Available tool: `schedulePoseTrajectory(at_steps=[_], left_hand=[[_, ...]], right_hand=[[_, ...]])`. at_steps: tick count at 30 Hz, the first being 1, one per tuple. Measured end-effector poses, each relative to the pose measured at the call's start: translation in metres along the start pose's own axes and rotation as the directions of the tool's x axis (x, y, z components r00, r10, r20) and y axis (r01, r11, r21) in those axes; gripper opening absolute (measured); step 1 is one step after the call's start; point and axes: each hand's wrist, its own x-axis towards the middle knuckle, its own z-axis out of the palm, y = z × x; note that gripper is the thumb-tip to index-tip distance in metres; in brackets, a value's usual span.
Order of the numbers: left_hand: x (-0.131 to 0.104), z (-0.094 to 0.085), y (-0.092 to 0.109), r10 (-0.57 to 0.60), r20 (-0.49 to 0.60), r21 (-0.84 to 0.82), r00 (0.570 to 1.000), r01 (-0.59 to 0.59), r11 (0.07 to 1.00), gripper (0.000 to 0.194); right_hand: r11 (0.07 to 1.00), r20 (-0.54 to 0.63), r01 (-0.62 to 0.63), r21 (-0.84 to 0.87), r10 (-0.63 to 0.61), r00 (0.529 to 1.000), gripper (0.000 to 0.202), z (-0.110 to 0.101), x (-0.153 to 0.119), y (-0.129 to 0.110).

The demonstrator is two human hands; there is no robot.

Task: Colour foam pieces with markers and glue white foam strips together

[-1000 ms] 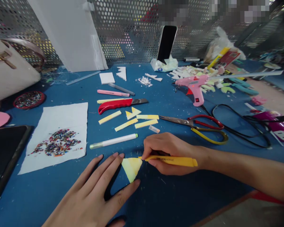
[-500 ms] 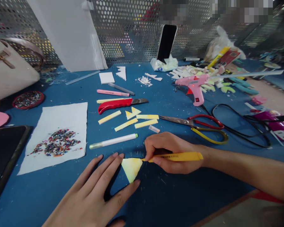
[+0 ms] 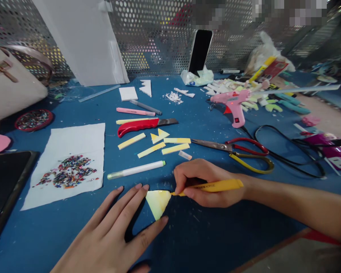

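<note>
A small triangular piece (image 3: 158, 203), coloured yellow at its right side and pale green toward its lower tip, lies flat on the blue table. My left hand (image 3: 113, 227) is spread on the tabletop, with a fingertip at the piece's upper left corner and the thumb at its lower tip. Pinched in my right hand (image 3: 204, 182) is a yellow acrylic marker (image 3: 224, 185), its tip touching the triangle's right corner. Just above the left hand lies a white marker with green ends (image 3: 139, 169).
Behind the hands are yellow strips (image 3: 152, 149), a red-handled knife (image 3: 139, 127), scissors (image 3: 227, 146) and a pink glue gun (image 3: 235, 102) with a trailing cord. Bead-like bits (image 3: 71, 170) lie on white paper (image 3: 93, 144), left. A phone (image 3: 200, 51) leans at the back.
The rear end of the yellow marker has tilted slightly upward in my right hand, its tip staying at the triangle's right corner. My left hand and the triangle have not moved.
</note>
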Motion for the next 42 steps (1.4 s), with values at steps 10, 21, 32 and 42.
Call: schedulePoseTrajectory(at_steps=[10,21,32,42], left_hand=[[0.002,-0.001,-0.001,-0.001,0.028,-0.003,1.000,0.001,1.000,0.066],[-0.001,0.003,-0.005,0.037,-0.021,0.012,0.999,-0.037,0.999,0.068],[0.001,0.005,-0.004,0.007,-0.016,-0.001,1.000,-0.007,1.000,0.064],[0.003,-0.009,0.006,-0.077,0.105,-0.046,0.991,0.083,0.996,0.064]], right_hand=[[0.999,0.050,0.029,0.023,-0.030,0.998,0.014,-0.001,0.002,0.000],[0.986,-0.048,0.040,-0.160,-0.048,0.998,0.008,0.004,0.002,-0.003],[0.993,0.023,0.030,-0.117,-0.027,0.999,0.009,0.002,0.002,-0.002],[0.994,0.059,0.022,-0.110,-0.016,0.998,0.010,0.002,0.001,-0.001]])
